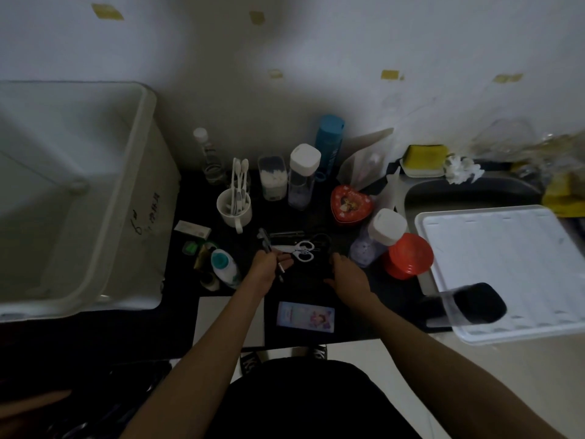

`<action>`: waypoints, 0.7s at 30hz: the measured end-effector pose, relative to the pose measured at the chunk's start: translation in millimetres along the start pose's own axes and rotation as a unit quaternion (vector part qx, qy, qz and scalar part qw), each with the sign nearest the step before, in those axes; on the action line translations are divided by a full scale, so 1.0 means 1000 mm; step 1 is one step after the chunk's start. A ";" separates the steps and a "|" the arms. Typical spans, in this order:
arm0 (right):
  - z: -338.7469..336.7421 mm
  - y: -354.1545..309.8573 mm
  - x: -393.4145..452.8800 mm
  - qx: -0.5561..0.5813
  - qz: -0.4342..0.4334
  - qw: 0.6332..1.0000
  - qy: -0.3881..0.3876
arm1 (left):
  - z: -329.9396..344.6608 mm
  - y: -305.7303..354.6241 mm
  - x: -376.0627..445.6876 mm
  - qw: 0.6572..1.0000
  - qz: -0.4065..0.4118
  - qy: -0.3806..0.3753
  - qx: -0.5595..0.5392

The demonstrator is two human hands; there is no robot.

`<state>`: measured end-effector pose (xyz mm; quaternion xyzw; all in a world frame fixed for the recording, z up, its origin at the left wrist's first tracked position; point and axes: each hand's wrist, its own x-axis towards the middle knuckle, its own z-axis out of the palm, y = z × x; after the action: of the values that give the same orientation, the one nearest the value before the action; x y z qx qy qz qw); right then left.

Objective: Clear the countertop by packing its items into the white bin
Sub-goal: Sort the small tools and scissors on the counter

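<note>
Dim black countertop [316, 217], crowded. Left hand [269, 264] fingers curl round thin dark tools [269, 248] just left of white scissors [300, 250]; right hand [348, 274] fingers spread, empty, right of scissors. White bin [139, 172] far left. Risk: loose tools slipping mid-carry.

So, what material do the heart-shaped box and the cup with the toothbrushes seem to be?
The heart-shaped box looks like painted tin: glossy red lid with a printed picture. The cup looks like glazed white ceramic, thick-walled with a handle, though plastic is possible.
</note>
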<state>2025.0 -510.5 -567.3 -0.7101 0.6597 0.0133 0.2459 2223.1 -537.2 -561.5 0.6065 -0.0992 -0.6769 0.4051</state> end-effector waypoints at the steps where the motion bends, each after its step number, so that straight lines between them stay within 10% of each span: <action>1: -0.001 0.000 0.001 -0.012 -0.002 1.000 -0.008 | -0.002 0.001 -0.001 1.000 0.000 0.005 -0.001; 21: -0.005 -0.008 -0.002 0.064 -0.029 0.996 -0.060 | -0.028 -0.024 -0.012 0.996 -0.050 0.074 0.012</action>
<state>2031.0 -510.1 -559.9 -0.7097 0.6222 0.0062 0.3302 2237.4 -503.9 -574.8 0.6642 -0.0460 -0.6482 0.3695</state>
